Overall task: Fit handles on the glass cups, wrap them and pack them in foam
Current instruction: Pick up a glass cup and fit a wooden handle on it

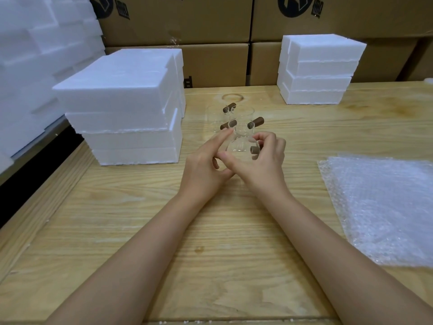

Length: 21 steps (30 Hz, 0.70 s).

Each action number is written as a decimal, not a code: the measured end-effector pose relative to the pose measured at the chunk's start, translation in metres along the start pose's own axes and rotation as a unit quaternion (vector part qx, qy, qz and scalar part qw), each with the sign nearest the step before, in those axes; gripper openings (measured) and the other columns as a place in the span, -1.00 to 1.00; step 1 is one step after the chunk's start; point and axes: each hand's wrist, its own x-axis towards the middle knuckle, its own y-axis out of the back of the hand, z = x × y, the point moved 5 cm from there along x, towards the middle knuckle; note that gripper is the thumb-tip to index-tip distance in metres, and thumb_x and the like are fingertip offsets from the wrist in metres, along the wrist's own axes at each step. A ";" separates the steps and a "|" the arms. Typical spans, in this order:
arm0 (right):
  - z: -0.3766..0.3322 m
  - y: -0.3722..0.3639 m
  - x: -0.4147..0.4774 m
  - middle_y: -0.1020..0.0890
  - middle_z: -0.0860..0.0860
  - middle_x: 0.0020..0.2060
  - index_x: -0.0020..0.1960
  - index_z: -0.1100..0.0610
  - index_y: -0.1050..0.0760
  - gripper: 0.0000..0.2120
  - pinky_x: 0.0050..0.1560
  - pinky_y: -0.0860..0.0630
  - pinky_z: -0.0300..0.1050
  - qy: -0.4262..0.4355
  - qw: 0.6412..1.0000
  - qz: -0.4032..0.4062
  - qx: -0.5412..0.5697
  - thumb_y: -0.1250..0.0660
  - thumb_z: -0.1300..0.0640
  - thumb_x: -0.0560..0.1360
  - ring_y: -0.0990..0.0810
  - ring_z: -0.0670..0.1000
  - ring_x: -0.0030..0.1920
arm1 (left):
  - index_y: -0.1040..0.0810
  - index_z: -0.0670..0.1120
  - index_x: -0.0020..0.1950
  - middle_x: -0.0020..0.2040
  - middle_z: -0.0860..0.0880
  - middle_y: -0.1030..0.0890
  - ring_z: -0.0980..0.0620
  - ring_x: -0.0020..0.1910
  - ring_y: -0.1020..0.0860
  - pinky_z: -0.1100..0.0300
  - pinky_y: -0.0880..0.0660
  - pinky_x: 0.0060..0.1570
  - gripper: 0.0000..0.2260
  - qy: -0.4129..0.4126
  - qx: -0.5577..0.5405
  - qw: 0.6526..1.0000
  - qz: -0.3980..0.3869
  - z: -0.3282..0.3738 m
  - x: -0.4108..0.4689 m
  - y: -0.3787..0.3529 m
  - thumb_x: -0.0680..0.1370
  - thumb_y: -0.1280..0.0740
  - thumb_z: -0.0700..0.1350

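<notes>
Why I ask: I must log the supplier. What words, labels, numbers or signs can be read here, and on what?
Nothing reads in full.
Upper left cardboard box: dark round logo and block characters, cut off; unreadable.
Upper right cardboard box: same logo and characters, blurred; unreadable.
Lower cardboard box: small black mark beside the foam stack; unreadable.
Nearest glass cup: faint marks, too faint to read.

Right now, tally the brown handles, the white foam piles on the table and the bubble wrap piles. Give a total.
Brown handles: 4, one on the held glass cup
White foam piles: 2
Bubble wrap piles: 1
Total: 7
</notes>
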 end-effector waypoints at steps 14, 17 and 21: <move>-0.001 0.013 0.010 -0.35 -0.10 0.03 0.12 -0.05 -0.52 -0.58 0.13 -0.41 -0.27 0.110 0.985 -0.084 0.102 -0.54 0.15 0.32 -0.42 -0.21 0.04 | -0.50 0.20 0.27 0.11 0.17 -0.64 -0.05 0.00 -0.64 -0.04 -0.58 -0.04 -0.42 0.124 -0.226 0.966 -0.012 -0.016 0.001 0.002 0.29 -0.57 0.01; -0.001 0.015 0.011 -0.38 -0.06 -0.01 0.07 -0.04 -0.56 -0.69 0.13 -0.47 -0.23 0.090 0.981 -0.081 0.150 -0.47 0.13 0.35 -0.45 -0.17 -0.01 | -0.48 0.01 0.35 0.13 0.20 -0.62 0.08 -0.08 -0.65 0.09 -0.61 -0.06 -0.37 0.118 -0.229 0.966 -0.016 -0.019 0.001 0.000 0.31 -0.60 -0.12; -0.002 0.015 0.011 -0.40 -0.09 -0.08 0.00 -0.03 -0.60 -0.81 0.03 -0.45 -0.36 0.079 0.977 -0.060 0.189 -0.42 0.10 0.38 -0.46 -0.34 -0.14 | -0.45 0.20 0.31 0.13 0.20 -0.61 0.09 -0.16 -0.64 0.20 -0.60 -0.07 -0.36 0.091 -0.208 0.974 -0.011 -0.016 0.003 0.001 0.32 -0.59 -0.16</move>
